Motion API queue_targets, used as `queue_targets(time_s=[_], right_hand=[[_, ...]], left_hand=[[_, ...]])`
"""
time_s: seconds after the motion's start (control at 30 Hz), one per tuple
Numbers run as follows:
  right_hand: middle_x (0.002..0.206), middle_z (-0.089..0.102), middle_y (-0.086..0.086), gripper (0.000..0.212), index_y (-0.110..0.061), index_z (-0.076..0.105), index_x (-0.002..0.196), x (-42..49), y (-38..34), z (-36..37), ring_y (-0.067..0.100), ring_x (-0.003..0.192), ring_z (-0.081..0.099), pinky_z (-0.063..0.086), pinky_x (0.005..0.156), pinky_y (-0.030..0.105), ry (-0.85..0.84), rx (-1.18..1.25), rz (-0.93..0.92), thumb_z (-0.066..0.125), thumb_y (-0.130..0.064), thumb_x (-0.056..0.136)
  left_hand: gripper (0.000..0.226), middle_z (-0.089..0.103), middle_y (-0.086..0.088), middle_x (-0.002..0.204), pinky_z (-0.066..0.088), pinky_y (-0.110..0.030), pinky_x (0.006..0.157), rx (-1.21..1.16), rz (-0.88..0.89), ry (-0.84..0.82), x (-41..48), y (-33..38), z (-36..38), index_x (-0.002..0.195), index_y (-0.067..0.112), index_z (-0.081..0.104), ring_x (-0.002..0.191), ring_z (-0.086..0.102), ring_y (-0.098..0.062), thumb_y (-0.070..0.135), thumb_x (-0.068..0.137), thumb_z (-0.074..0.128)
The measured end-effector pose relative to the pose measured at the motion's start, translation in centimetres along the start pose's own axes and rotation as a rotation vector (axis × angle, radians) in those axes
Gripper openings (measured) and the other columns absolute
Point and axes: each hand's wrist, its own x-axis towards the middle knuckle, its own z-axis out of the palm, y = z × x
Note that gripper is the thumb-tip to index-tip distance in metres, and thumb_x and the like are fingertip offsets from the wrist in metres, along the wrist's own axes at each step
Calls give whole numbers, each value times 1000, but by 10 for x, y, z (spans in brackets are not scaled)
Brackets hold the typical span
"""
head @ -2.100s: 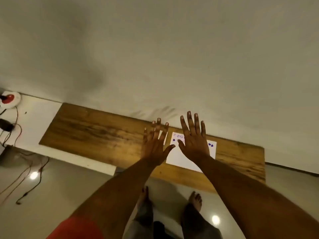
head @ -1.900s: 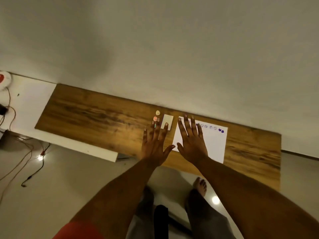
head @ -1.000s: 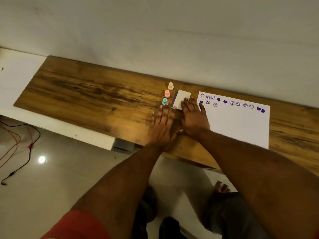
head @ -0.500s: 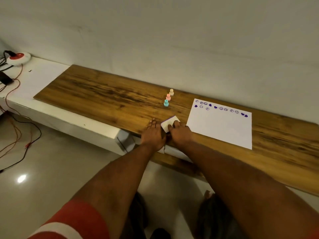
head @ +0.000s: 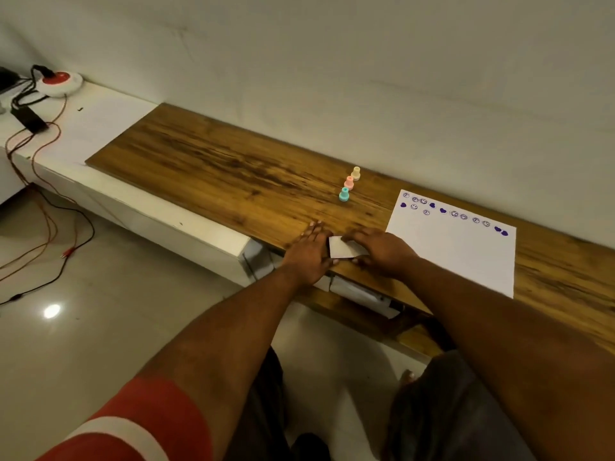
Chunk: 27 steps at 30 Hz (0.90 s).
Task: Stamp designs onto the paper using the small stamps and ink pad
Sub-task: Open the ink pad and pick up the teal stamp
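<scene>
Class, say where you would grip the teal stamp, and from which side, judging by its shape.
Probably pinch the teal stamp by its narrow top knob, from above: it stands upright on a wider base, and the pink stamp crowds its far side.

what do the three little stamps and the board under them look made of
The stamps look like matte moulded plastic: solid pastel teal, pink and cream, smooth rounded shapes. The board looks like wood or wood-look laminate: streaked brown grain, slight sheen; which one is unclear.

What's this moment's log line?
left hand touches, right hand grips white ink pad | three pastel stamps upright | white paper partly stamped
</scene>
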Motion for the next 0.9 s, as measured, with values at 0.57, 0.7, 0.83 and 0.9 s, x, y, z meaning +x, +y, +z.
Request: queue_targets(time_s=[0.57,0.7,0.83,0.9], right_hand=[[124,68,-2,34,-27,60,134,24,32,-7,17,109,62,52,89,34,59,224,-155,42,-38,108],[117,68,-1,31,-27,61,126,36,40,-12,16,102,61,48,77,26,115,289,-120,39,-41,108],[125,66,2,33,-26,59,130,47,43,-11,17,107,59,49,78,29,142,333,-58,38,-41,108],[128,66,4,36,-24,58,132,51,42,-11,21,110,59,51,80,32,166,340,-30,38,-43,108]], left_hand=[[84,24,3,172,13,-39,128,-310,-45,126,4,-15,15,157,26,40,158,14,-14,39,85,83],[93,20,3,173,7,-37,128,-309,-39,107,6,-16,16,162,27,30,159,8,-14,40,86,82],[92,13,3,174,4,-38,127,-292,-51,71,8,-13,13,162,29,29,160,1,-13,41,87,81],[91,10,3,175,2,-36,125,-281,-56,61,8,-11,13,162,29,29,160,0,-13,42,88,80]])
